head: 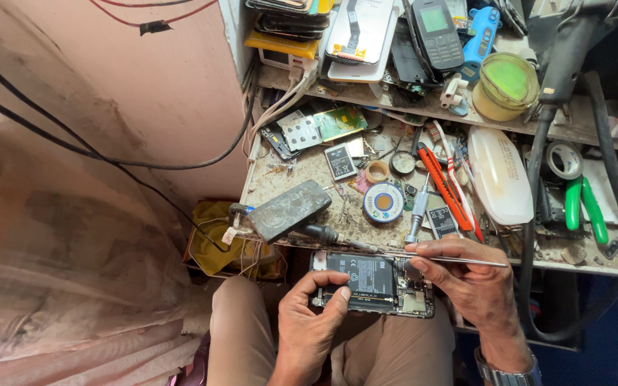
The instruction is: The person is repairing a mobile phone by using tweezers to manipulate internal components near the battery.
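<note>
Head view: left hand grips the opened phone; right hand pinches tweezers. Probing inside appears underway. Steady, fine placement needed.

Item count, head view: one opened smartphone; one pair of metal tweezers; one solder wire spool; one green-handled pliers; one keypad phone; one loose battery; two hands: left hand, right hand.
</note>
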